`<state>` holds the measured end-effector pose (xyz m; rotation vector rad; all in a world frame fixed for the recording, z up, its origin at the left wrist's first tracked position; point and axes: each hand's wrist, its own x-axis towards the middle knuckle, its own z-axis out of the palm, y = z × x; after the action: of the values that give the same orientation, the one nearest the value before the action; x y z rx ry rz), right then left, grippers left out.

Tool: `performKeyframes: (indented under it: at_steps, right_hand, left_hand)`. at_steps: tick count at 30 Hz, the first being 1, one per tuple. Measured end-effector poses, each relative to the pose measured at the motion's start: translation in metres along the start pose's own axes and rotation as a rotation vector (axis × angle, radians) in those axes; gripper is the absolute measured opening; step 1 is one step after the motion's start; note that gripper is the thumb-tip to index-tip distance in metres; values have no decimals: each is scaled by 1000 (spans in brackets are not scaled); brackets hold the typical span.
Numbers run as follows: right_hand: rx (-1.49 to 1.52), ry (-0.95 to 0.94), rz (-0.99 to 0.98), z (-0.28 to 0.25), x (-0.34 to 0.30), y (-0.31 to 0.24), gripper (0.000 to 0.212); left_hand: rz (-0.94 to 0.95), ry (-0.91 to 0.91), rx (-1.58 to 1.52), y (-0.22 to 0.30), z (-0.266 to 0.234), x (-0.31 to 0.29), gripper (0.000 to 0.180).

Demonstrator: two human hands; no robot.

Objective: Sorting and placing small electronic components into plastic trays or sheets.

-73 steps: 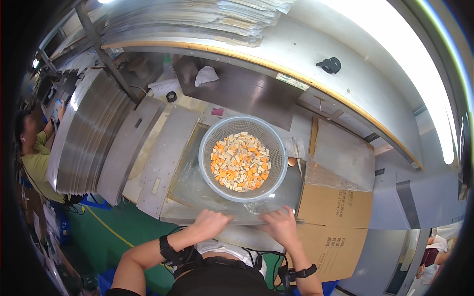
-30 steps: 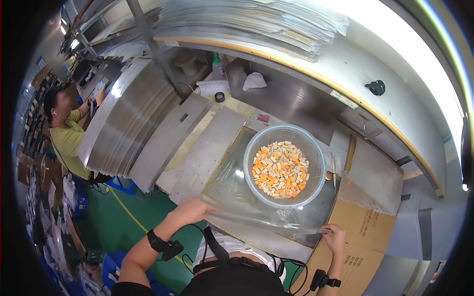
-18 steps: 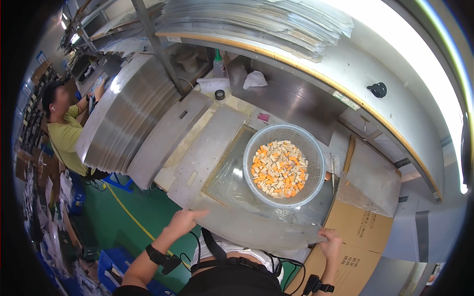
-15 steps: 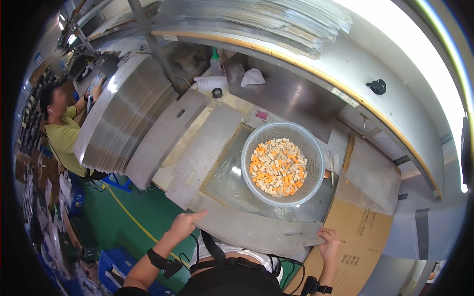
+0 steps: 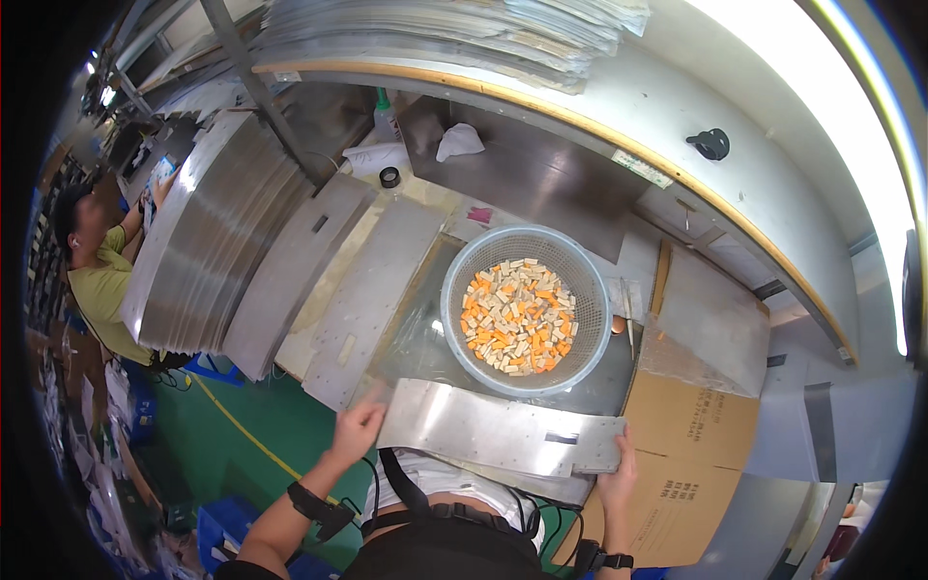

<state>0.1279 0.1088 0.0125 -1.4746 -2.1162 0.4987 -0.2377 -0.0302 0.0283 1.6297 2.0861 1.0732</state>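
A flat grey metal panel (image 5: 483,425) with a slot near its right end is held at the table's front edge, tilted and catching the light. My left hand (image 5: 358,430) is closed at its left end, fingertips slightly blurred. At the opposite end, my right hand (image 5: 620,466) grips the edge. Below the panel, the rim of another metal sheet (image 5: 522,481) shows near my waist. Just beyond stands a round grey-blue plastic basket (image 5: 597,333), with many small orange and beige blocks (image 5: 522,317) inside.
Left of the basket lie flat metal panels (image 5: 372,280) beside a tall panel stack (image 5: 222,242). Cardboard (image 5: 691,425) covers the right side. A tape roll (image 5: 390,177) and green-capped bottle (image 5: 385,116) sit at the back, under a shelf (image 5: 541,101). Another person (image 5: 106,280) works at far left.
The panel between my hands has risen and tipped, so its face is brighter and a sheet shows beneath it. My left index finger, earlier stretched along the panel, is now bent. The view has shifted slightly.
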Motion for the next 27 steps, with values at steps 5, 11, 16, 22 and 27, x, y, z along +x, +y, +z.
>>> performKeyframes:
  at_steps: [5, 11, 16, 22, 27]
  right_hand:
    - [799, 109, 284, 4, 0, 1, 60]
    - [1272, -45, 705, -7, 24, 31, 32]
    - [899, -319, 717, 4, 54, 34, 15]
    - [553, -376, 598, 5, 48, 20, 35]
    - [464, -231, 439, -14, 15, 26, 26]
  left_hand:
    - [-820, -51, -1029, -47, 5, 0, 43]
    - [-955, -253, -1268, -42, 25, 16, 48]
    - [-944, -428, -1060, -32, 16, 28, 34]
    - [-1025, -267, -761, -25, 20, 23, 33]
    - [-809, -243, -721, -3, -11, 14, 20]
